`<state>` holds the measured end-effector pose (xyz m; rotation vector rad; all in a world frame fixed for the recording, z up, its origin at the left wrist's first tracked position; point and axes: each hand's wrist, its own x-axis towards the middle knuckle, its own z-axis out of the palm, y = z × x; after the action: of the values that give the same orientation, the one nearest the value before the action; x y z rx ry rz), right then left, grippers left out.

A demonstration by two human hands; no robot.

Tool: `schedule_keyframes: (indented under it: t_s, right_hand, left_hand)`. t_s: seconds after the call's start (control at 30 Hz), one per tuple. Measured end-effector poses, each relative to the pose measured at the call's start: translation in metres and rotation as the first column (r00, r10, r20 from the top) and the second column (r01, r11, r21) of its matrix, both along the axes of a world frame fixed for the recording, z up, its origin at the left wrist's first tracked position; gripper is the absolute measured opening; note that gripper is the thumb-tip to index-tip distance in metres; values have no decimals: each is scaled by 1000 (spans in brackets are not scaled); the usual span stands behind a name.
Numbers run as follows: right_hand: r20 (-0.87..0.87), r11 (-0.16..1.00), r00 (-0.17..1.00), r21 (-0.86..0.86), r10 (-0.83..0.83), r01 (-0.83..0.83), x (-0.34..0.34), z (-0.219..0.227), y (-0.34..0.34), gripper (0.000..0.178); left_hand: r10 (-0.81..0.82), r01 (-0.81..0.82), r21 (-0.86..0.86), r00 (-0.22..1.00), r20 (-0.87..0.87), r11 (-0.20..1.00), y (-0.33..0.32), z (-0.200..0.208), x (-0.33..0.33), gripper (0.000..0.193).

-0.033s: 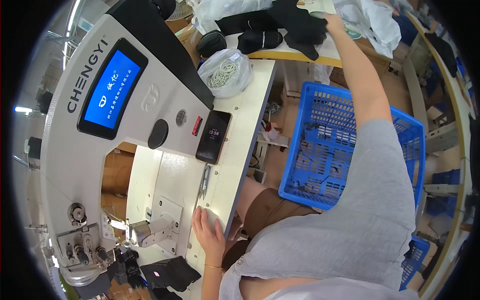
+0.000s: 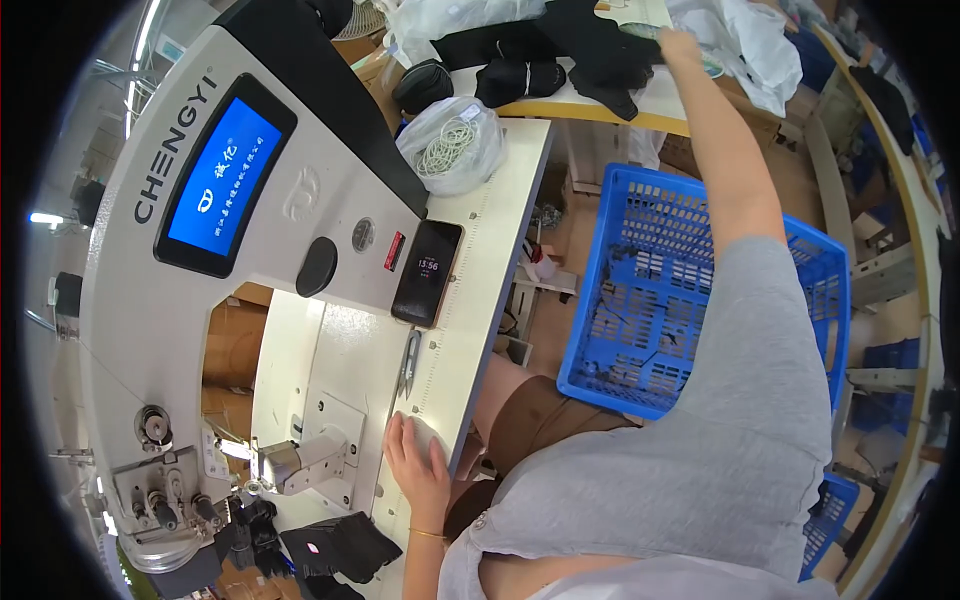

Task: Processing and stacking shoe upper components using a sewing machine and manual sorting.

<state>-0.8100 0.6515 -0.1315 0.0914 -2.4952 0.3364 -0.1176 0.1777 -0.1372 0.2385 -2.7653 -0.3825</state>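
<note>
My left hand (image 2: 415, 468) lies on the pale sewing table (image 2: 448, 372) with its fingers stretched out and nothing in them. Just beyond its fingertips is a pair of grey thread snips (image 2: 409, 362). My right arm reaches to the far table, where my right hand (image 2: 680, 48) is at the right edge of a heap of black cloth pieces (image 2: 600, 50). Its fingers point away from me and are mostly hidden, so whether it holds anything does not show. Tied black bundles (image 2: 520, 80) sit left of the heap.
A large sewing machine (image 2: 330, 235) with a lit blue screen stands at left. A phone (image 2: 428, 275) and a clear bag of pale loops (image 2: 450, 150) lie beside it. More black cloth (image 2: 340, 547) is near its needle. A blue crate (image 2: 575, 362) stands below my right arm.
My right hand has shifted slightly to the right, off the edge of the black cloth heap. My left hand has stayed where it was.
</note>
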Motion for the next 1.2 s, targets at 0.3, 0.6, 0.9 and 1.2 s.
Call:
schedule_keyframes:
  t_s: [0.3, 0.6, 0.9, 1.2]
  right_hand:
    - [-158, 555, 678, -458, 718, -694, 135, 109, -182, 27]
    - [-10, 498, 575, 511, 818, -700, 183, 83, -345, 73]
    - [-51, 259, 272, -181, 961, -949, 335, 52, -328, 33]
    - [-378, 993, 919, 11, 113, -117, 187, 43, -151, 71]
  left_hand:
    - [78, -77, -39, 997, 3, 996, 3, 5, 12, 44]
    - [24, -49, -199, 992, -125, 979, -3, 29, 68, 34]
    - [734, -770, -300, 633, -247, 563, -99, 87, 204, 51]
    - [733, -727, -248, 675, -88, 640, -108, 68, 208, 54]
